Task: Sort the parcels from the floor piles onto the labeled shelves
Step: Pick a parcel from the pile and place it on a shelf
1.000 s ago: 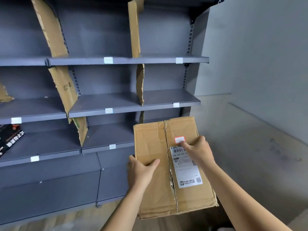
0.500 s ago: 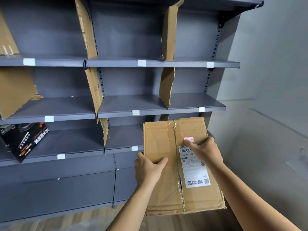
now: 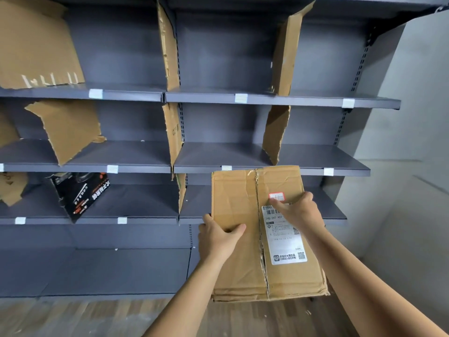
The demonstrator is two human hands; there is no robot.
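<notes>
From my seat I can't see the left hand's (image 3: 218, 237) fingers. Only its thumb lies on the cardboard box (image 3: 238, 215); the rest go under the box's left edge. The right hand (image 3: 300, 212) covers the top of the shipping label (image 3: 285, 242) and hides part of the barcode. The label's fine print is too small for me to read. The box's far end hides a stretch of the shelf edge (image 3: 345, 172) behind it. Left of the box, the white shelf tags (image 3: 112, 168) are too small to read, and the black carton's (image 3: 80, 198) lettering is unclear. Further left, a cardboard piece (image 3: 9, 190) is cut by the frame edge.
</notes>
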